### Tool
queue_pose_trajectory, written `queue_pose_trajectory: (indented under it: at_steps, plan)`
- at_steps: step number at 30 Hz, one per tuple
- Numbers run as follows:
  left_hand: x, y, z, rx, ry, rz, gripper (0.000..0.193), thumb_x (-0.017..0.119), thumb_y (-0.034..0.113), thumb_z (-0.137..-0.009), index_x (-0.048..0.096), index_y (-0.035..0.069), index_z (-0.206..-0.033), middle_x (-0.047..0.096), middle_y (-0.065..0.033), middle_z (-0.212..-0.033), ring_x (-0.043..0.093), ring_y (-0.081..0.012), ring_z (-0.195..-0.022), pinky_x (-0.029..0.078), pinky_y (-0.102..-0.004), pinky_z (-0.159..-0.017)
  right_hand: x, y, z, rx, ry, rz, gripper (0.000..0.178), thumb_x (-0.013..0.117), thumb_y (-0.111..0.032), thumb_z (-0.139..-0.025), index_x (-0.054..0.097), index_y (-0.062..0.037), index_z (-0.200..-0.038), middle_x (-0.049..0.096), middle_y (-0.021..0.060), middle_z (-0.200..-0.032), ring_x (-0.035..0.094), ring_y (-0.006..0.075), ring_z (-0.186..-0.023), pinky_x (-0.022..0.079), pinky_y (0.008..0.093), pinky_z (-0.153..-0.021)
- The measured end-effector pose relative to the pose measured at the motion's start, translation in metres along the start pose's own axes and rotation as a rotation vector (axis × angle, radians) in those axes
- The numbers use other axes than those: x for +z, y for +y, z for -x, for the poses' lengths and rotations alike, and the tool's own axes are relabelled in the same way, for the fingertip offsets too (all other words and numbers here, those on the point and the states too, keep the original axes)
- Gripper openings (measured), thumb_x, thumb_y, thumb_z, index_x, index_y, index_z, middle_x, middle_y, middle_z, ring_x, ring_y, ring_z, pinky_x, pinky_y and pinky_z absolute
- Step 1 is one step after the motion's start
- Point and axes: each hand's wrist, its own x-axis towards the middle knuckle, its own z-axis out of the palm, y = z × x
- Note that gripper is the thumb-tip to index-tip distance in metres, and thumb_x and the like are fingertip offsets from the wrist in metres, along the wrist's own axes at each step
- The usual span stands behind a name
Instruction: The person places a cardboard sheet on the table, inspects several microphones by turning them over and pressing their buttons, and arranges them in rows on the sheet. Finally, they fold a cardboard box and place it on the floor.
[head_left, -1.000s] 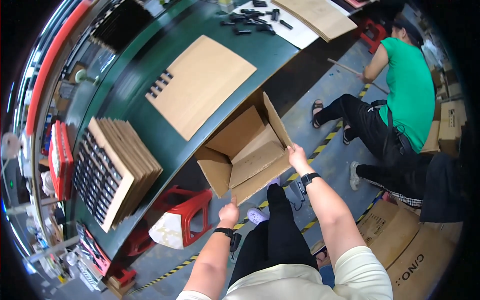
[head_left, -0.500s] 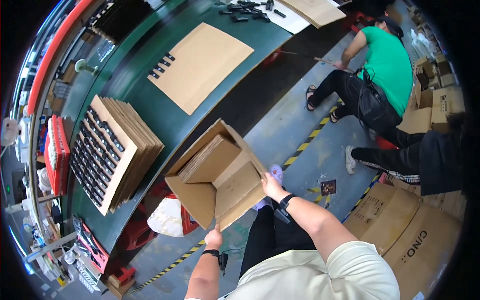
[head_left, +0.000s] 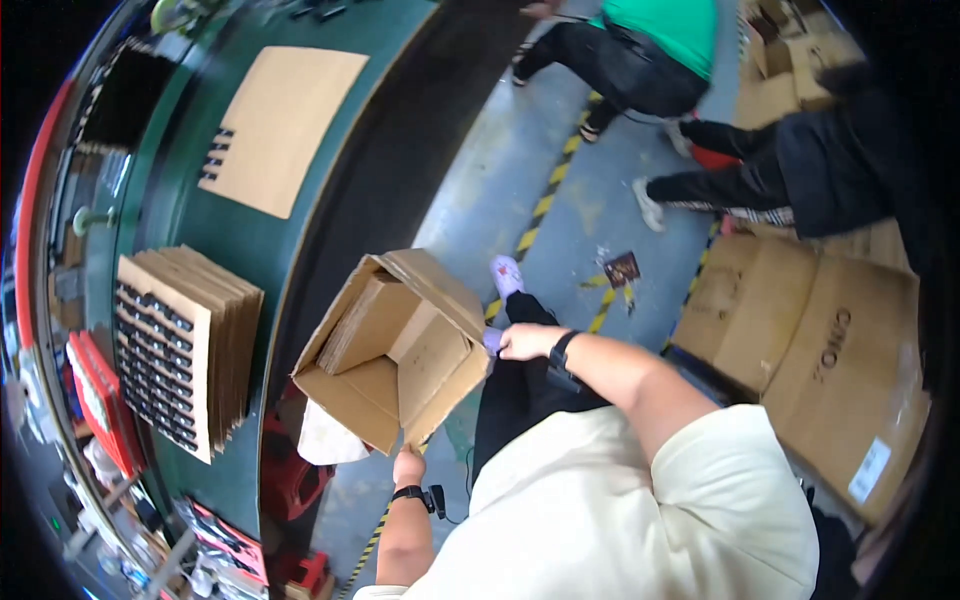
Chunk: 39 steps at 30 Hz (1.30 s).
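Note:
An open cardboard box hangs tilted in front of me, its opening turned toward me. Inside it, several flat cardboard sheets lean against the left side. My left hand is closed on the box's lower edge, fingers partly behind it. At the right edge, my right hand grips the box, with some fingers hidden. Left of the box, on a green table, stands a stack of cardboard sheets; rows of small black parts cover its front sheet.
A single cardboard sheet with several black parts lies farther along the table. Large cartons stand at my right. A person in green bends ahead, and another in dark clothes is nearby. A red stool sits below the table.
My view has swung, so the table, people and cartons sit elsewhere in it. The box has turned and come closer to my legs; both hands still hold it.

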Motion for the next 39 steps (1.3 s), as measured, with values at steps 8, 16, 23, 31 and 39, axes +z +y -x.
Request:
queue_pose_trajectory:
  at_steps: [8, 16, 23, 31, 39]
  plan:
    - [0.000, 0.017, 0.014, -0.287, -0.039, 0.776, 0.037, 0.050, 0.021, -0.088, 0.057, 0.004, -0.120, 0.066, -0.0177, -0.098, 0.066, -0.0296, -0.079, 0.053, -0.0409, -0.053, -0.028, 0.098, 0.106, 0.165, 0.558, -0.297, 0.028, 0.058, -0.028, -0.084, 0.068, -0.0013, -0.082, 0.066, 0.0192, -0.076, 0.065, 0.0292, -0.071, 0.050, 0.0410, -0.066]
    - [-0.002, 0.030, -0.001, -0.190, -0.074, 0.997, 0.033, 0.054, 0.016, -0.089, 0.053, 0.003, -0.118, 0.056, -0.0123, -0.076, 0.056, -0.0230, -0.058, 0.044, -0.0392, -0.044, -0.061, 0.135, 0.205, 0.435, 0.766, -0.527, 0.016, 0.057, -0.017, -0.088, 0.063, -0.0036, -0.084, 0.062, 0.0043, -0.070, 0.057, 0.0129, -0.060, 0.047, 0.0282, -0.053]
    - [0.002, 0.070, 0.002, -0.091, -0.068, 1.221, 0.039, 0.051, 0.022, -0.092, 0.053, 0.003, -0.126, 0.062, -0.0101, -0.103, 0.063, -0.0201, -0.076, 0.051, -0.0319, -0.057, -0.111, 0.143, 0.216, 0.532, 0.614, -0.274, 0.016, 0.054, -0.015, -0.088, 0.064, -0.0018, -0.087, 0.065, 0.0068, -0.074, 0.061, 0.0152, -0.061, 0.050, 0.0308, -0.056]
    - [0.012, 0.118, 0.002, -0.135, 0.008, 1.468, 0.035, 0.054, 0.018, -0.090, 0.054, 0.004, -0.122, 0.059, -0.0058, -0.092, 0.057, -0.0151, -0.071, 0.045, -0.0271, -0.052, -0.228, 0.106, 0.137, 0.510, 0.481, -0.218, 0.016, 0.053, -0.014, -0.088, 0.063, -0.0009, -0.091, 0.066, 0.0077, -0.079, 0.063, 0.0162, -0.066, 0.051, 0.0313, -0.061]
    - [-0.021, 0.182, 0.024, -0.277, -0.020, 1.193, 0.026, 0.043, 0.020, -0.089, 0.062, 0.006, -0.101, 0.064, -0.0182, -0.086, 0.062, -0.0276, -0.079, 0.051, -0.0407, -0.066, -0.361, 0.076, 0.045, 0.124, 0.387, -0.097, 0.013, 0.051, -0.007, -0.090, 0.062, -0.0008, -0.091, 0.065, 0.0063, -0.079, 0.062, 0.0148, -0.070, 0.051, 0.0294, -0.066]
